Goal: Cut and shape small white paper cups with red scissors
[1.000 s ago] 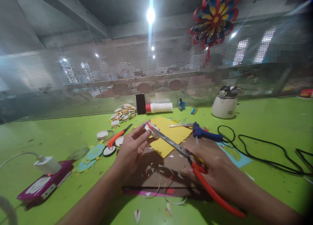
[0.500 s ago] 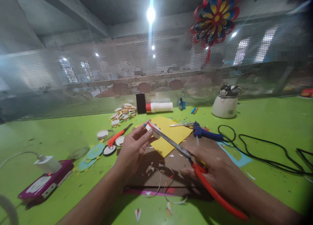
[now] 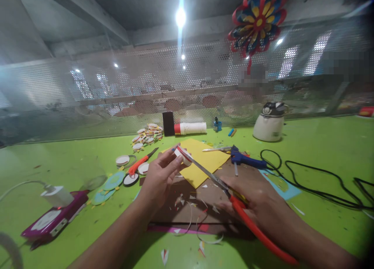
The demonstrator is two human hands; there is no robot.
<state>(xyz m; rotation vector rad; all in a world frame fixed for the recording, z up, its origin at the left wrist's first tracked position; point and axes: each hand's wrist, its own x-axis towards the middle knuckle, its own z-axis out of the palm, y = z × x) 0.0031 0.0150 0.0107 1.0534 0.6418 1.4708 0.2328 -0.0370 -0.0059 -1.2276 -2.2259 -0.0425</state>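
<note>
the left hand [image 3: 157, 175] pinches a small white piece with a red edge [image 3: 184, 158] between thumb and fingertips, raised above the yellow paper [image 3: 195, 175]. the right hand [image 3: 257, 197] is wrapped around the handles of the scissors [image 3: 216, 179], whose blade tips meet that edge; how far the blades are parted cannot be told. paper scraps [image 3: 182, 202] lie on the brown board [image 3: 224, 216] below. the step in hand looks like trimming the edge, so the next move seems to call for a steady pinch, left fingers kept off the cutting line, and a small, controlled snip.
</note>
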